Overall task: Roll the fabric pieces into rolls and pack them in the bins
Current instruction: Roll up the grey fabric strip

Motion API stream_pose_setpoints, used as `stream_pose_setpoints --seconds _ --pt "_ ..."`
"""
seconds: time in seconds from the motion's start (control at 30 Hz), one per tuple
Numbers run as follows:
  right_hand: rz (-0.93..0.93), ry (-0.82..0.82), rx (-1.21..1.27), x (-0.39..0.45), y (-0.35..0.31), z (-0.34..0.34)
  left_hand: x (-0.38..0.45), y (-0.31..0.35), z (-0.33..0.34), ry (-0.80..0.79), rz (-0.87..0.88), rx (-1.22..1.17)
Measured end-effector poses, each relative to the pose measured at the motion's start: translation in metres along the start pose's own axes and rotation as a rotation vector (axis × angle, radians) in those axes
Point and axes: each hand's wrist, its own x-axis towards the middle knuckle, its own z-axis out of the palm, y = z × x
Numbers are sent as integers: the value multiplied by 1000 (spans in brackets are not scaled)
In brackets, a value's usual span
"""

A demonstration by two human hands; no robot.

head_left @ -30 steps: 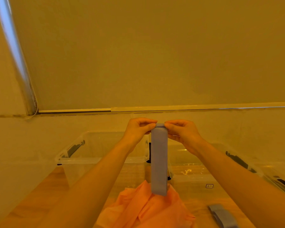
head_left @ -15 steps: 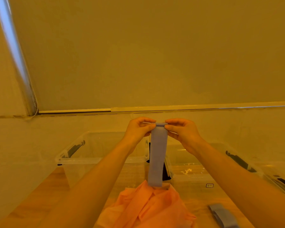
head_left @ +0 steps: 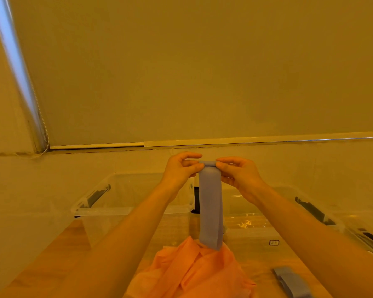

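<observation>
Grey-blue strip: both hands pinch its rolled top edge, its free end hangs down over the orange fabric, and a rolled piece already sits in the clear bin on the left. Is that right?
Not quite. The head view shows the left clear bin holding no roll. The rest stands: the left hand and right hand pinch the rolled top of the grey-blue strip, whose free end hangs over the orange fabric.
</observation>
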Motion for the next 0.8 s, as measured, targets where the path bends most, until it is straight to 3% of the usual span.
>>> stream_pose_setpoints --seconds 0.2,0.8 --pt "-37 -13 18 -1 1 -2 -2 1 4 12 -67 36" --pt "-33 17 60 0 4 -8 -3 1 7 -5 3 49"
